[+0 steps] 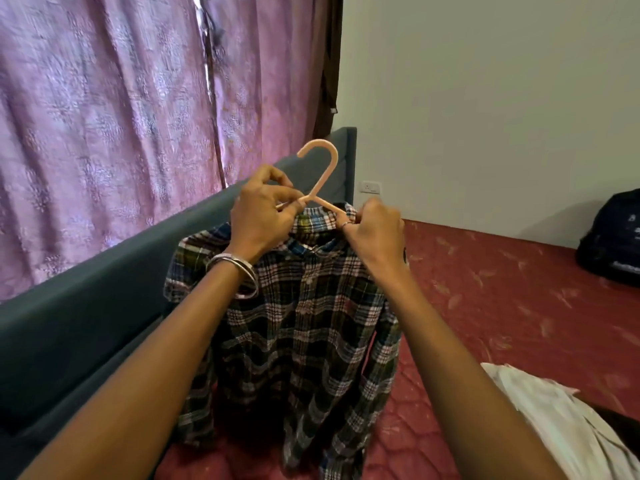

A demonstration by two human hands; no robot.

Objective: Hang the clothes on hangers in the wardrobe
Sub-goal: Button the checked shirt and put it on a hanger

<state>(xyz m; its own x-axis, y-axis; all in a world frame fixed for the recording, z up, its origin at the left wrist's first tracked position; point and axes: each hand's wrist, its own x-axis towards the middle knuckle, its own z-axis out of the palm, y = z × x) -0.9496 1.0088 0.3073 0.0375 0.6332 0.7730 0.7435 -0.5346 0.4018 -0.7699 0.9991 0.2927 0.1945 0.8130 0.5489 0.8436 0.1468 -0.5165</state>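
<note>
Both hands are raised in front of the person, close together, working at the neck of a plaid shirt (304, 327) that hangs from a pink hanger (320, 169). The left hand (261, 216) has its fingers curled around the hanger where the hook meets the arms, with thumb and forefinger pinching near that junction; two bangles (239, 275) sit on its wrist. The right hand (375, 230), just beside it, pinches the shirt's collar (318, 221) against the right arm of the hanger, though how much of the hanger itself the fingers catch is hard to tell from this angle; a ring (345, 225) shows on one finger. The hook rises above the left hand, curving to the left. The shirt drops straight down below both hands, its hem reaching the red bed cover (502, 306) between the forearms. To the left of the left arm runs a dark padded headboard (86, 323), with pink curtains (104, 116) behind it. Below the right forearm lies a white cloth (547, 410) on the bed. Well off to the right of the right hand, a black bag (613, 240) rests by the plain wall (485, 98), and a wall socket (370, 187) sits just above the right hand.
</note>
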